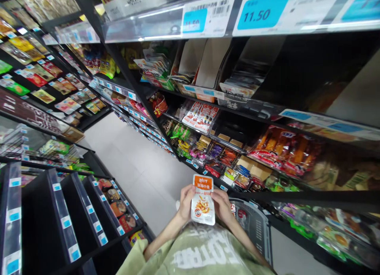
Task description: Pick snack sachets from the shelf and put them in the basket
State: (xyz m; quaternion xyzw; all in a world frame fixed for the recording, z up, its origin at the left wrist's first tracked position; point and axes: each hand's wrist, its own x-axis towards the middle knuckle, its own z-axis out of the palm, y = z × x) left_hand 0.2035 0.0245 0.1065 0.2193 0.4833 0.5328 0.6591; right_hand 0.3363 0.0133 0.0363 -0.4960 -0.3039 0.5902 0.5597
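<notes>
Orange-and-white packet [203,205] held in front of the torso, over the top of the green shirt [190,249] as I see it from the head camera. Left hand [185,203]: fingers closed in, pinching the packet's left edge, thumb at the front. Right hand [222,207]: same pinch on the right edge. Gap between thumb and fingers on each side is no wider than the thin packet; the fingertips behind it are hidden from me.

Count: one packet, two hands on it. One grey basket [261,223] low beside the right forearm, with red-and-white packaging [242,216] partly visible inside. Two price labels reading 11.50 on the upper shelf edge [142,29], the left one blurred. Red-and-white packs [200,116] on a lower shelf overlap; I cannot count them.

Axis: packet's long side runs nearly straight up my view, away from the body. Orange-panelled end points outward, fish-picture end sits nearest the shirt. Printed face turned to the camera, lettering upright. Pale floor [130,168] of the aisle lies beyond, to the left.
</notes>
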